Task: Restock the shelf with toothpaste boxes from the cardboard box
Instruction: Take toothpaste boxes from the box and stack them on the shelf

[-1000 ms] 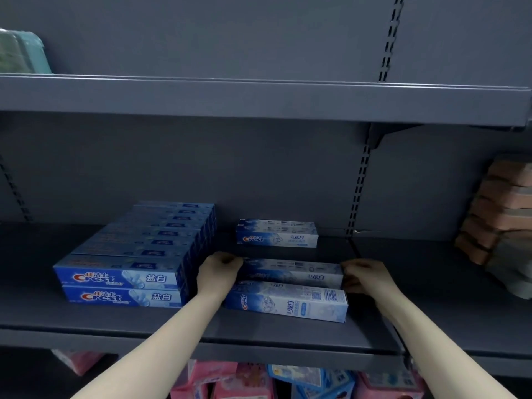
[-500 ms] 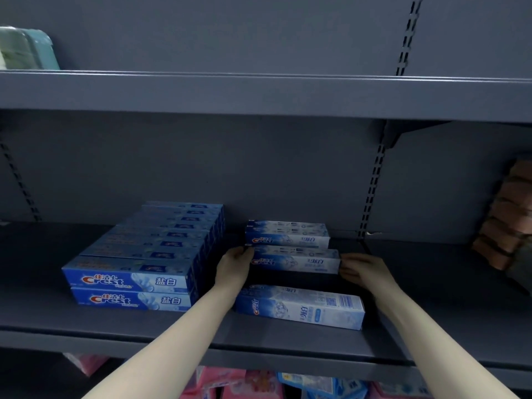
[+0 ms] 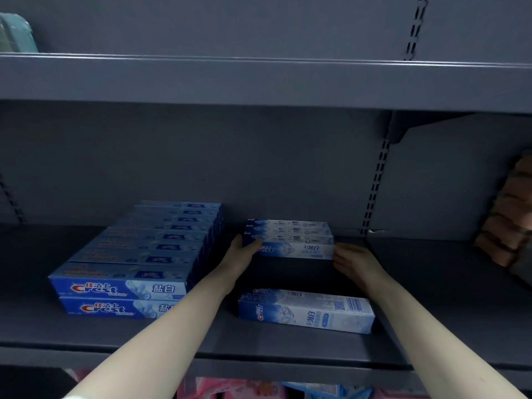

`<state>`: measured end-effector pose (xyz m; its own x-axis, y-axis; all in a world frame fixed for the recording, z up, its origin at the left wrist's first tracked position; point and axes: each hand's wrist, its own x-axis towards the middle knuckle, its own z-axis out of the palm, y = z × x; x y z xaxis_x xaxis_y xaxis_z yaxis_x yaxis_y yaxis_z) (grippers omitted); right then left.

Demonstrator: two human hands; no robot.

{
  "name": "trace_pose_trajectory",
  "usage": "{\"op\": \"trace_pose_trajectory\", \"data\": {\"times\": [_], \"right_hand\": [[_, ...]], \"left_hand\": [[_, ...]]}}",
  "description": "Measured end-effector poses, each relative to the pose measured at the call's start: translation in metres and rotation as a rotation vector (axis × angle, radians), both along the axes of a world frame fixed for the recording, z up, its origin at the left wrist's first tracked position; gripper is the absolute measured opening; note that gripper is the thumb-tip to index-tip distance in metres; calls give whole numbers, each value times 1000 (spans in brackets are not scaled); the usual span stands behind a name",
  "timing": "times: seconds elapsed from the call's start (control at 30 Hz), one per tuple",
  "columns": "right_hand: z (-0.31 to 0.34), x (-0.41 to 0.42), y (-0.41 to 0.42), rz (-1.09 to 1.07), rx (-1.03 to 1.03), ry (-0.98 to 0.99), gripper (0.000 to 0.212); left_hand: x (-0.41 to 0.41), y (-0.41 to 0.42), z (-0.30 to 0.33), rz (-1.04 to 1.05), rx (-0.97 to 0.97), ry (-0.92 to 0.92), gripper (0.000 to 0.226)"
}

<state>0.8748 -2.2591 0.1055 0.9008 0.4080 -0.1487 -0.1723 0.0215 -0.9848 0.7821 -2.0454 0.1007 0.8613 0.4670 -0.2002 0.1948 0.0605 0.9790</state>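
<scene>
Head view | left hand (image 3: 240, 256) and right hand (image 3: 349, 259) press straight-fingered on the ends of the rear toothpaste box (image 3: 290, 249) on the shelf (image 3: 259, 345) | light, stiff carton; hold by the ends.

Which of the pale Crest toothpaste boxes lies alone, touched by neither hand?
The front pale box, alone near the shelf edge. The others sit pressed together at the back between the left hand and right hand.
</scene>
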Motion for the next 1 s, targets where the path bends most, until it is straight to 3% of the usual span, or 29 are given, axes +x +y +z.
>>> {"op": "trace_pose_trajectory", "data": {"times": [0.2, 0.3, 0.4, 0.53, 0.7, 0.83, 1.0], "right_hand": [[5, -3, 4, -17, -2, 28, 15], [9, -12, 0, -61, -118, -12, 11], [8, -23, -14, -164, -339, -92, 30], [9, -41, -42, -214, -598, -221, 33], [9, -62, -55, -123, -816, -198, 40], [9, -73, -54, -75, -841, -134, 41], [9, -82, -51, -120, -727, -99, 32]], "left_hand": [[-3, 3, 0, -51, -48, 15, 108], [-9, -6, 0, 40, 32, 54, 80], [-23, -13, 5, 109, 158, 110, 65], [-48, -21, 8, 70, 340, 136, 57], [-69, -25, 1, -14, 524, 302, 63], [-84, -34, 4, -49, 553, 340, 57], [-97, -42, 9, 4, 459, 253, 46]]}}
